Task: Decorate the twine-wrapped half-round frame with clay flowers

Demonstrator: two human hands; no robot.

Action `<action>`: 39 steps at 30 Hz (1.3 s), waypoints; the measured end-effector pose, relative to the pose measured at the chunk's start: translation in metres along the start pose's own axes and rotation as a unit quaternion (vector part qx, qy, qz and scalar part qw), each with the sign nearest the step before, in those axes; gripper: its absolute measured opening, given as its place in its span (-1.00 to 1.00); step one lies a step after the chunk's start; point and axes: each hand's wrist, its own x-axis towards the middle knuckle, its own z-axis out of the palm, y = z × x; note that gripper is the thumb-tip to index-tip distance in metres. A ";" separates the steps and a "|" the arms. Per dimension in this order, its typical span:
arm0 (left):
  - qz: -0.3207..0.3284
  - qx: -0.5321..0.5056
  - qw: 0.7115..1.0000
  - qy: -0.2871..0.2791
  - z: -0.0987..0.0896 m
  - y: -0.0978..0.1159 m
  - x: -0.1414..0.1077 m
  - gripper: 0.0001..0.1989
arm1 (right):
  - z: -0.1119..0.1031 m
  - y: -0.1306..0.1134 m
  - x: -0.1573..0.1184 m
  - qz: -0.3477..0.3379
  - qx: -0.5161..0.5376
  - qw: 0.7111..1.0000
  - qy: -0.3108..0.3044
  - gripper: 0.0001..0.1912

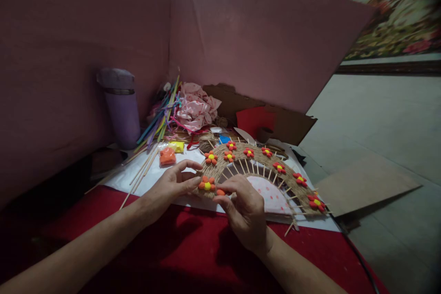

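Observation:
An arch-shaped fan of coiled twine (257,147) lies on white paper, with thin wooden sticks poking out along both edges. Red and orange clay flowers with yellow centres sit along it. At its left end, beside an orange clay flower (207,185), my left hand (172,184) grips the arch, thumb on top near the petals; its lower fingers are partly hidden. Between the thumb and forefinger of my right hand (245,211) is a small orange clay petal (220,192), just right of that flower. Dotted pink-white fabric (270,194) lies inside the arch.
Bagged orange clay (167,156) and a yellow clay pack (177,147) lie left of the arch, near loose sticks (143,170). Behind are pipe cleaners (165,117), crumpled pink fabric (196,106) and a twine ball (207,141). A purple tumbler (121,112) stands far left. Red cloth (165,248) covers the front.

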 end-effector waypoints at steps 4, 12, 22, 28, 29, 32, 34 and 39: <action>0.002 0.016 1.000 0.010 -0.002 -0.001 0.001 -0.58 | 0.001 -0.001 0.000 0.010 0.018 1.000 0.015 -0.80; 0.003 0.005 1.000 0.001 0.000 0.000 -0.002 -0.52 | -0.001 0.000 -0.002 -0.001 0.030 1.000 0.008 -0.77; 0.015 0.005 1.000 -0.013 -0.002 -0.004 -0.002 -0.50 | -0.001 -0.001 -0.002 0.004 0.019 1.000 0.006 -0.83; 0.023 0.024 0.999 -0.016 -0.003 -0.006 0.000 -0.49 | 0.002 0.001 -0.003 0.038 0.058 0.997 0.025 -0.80; 0.023 0.021 0.999 -0.017 -0.003 -0.006 0.001 -0.50 | 0.002 0.001 -0.003 0.041 0.060 0.997 0.028 -0.81; 0.015 0.011 1.000 -0.021 -0.002 -0.006 0.001 -0.52 | 0.002 0.001 -0.003 0.033 0.052 0.998 0.008 -0.86; 0.008 0.001 1.000 -0.022 0.000 -0.005 0.001 -0.55 | 0.002 0.001 -0.003 0.025 0.045 0.999 -0.018 -0.87; -0.001 -0.012 1.000 0.018 0.007 -0.003 0.005 -0.59 | 0.003 0.001 -0.002 0.025 0.036 0.998 -0.045 -0.90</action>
